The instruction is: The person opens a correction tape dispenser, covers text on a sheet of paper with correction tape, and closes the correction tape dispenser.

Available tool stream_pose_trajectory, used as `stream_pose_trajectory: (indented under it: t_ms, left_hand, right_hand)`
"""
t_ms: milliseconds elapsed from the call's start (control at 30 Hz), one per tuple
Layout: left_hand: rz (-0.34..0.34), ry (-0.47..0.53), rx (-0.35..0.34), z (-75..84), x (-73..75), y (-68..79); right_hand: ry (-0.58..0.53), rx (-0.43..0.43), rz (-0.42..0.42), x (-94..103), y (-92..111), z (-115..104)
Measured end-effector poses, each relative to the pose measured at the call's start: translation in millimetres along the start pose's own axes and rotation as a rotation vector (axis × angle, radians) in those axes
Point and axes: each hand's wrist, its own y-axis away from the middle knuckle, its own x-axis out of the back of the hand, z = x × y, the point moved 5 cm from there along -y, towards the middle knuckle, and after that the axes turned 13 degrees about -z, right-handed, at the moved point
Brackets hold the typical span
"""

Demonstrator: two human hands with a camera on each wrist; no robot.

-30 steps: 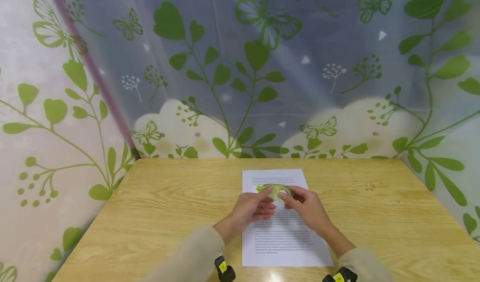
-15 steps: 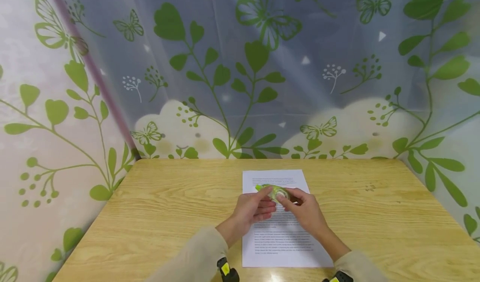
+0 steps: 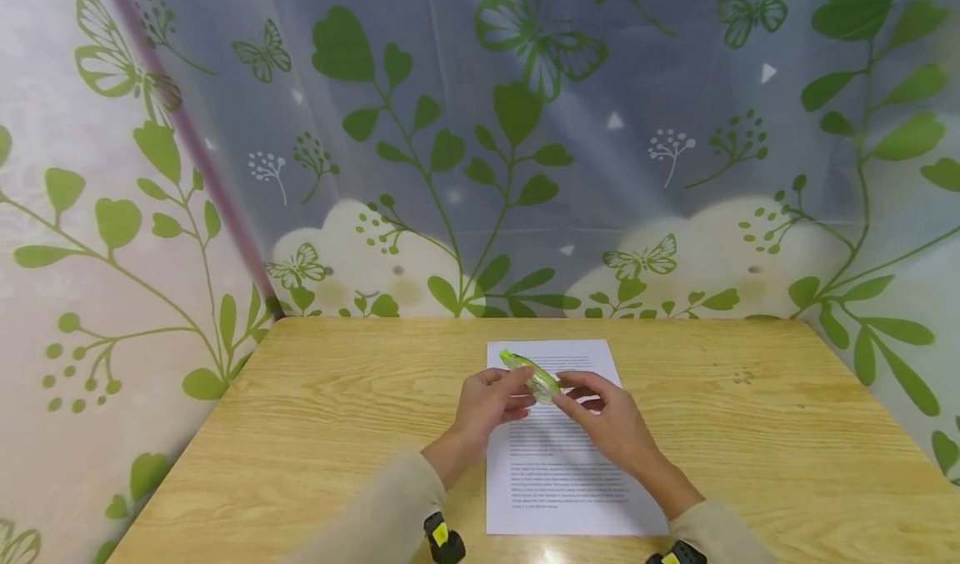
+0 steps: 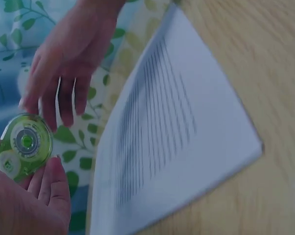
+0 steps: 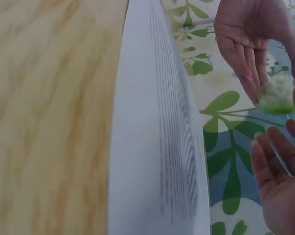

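A green see-through correction tape dispenser (image 3: pixel 536 381) is held above a printed sheet of paper (image 3: pixel 570 497). My left hand (image 3: pixel 483 406) pinches its body between thumb and fingers, and its narrow tip points up and left. In the left wrist view the dispenser (image 4: pixel 26 142) shows two round reels inside. My right hand (image 3: pixel 618 418) is at the dispenser's right end, with its thumb right at the rim. The other fingers of the right hand (image 5: pixel 282 181) are spread and lie apart from the dispenser in the right wrist view.
The sheet lies on a light wooden table (image 3: pixel 337 397) and shows lines of small print. Behind the table hangs a curtain (image 3: pixel 420 114) with green leaves and butterflies. Each wrist wears a black band, the left band (image 3: pixel 442 537) with a yellow patch.
The dispenser has turned, its tip swinging up and away and its face tilting more edge-on. My right thumb has slipped from its face to its rim; the left hand keeps its pinch.
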Motion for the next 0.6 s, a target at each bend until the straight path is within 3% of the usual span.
stream_pose_trajectory:
  t_ms: [200,367,467,600]
  left_hand:
    - [-0.016,-0.249,-0.074,16.3,32.9,-0.2]
    - [0.029,-0.525,-0.101,28.6,65.1,0.6]
    - [0.065,-0.738,-0.066,34.8,80.9,1.5]
    - [0.084,-0.987,0.029,39.5,93.9,2.5]
  right_hand:
    - [0.193,-0.014,0.016,22.7,4.9,7.2]
    - [0.379,-0.041,-0.025,42.9,8.2,13.2]
    - [0.442,-0.076,-0.049,54.8,9.2,16.6]
    - [0.523,-0.158,-0.084,68.9,11.4,22.4]
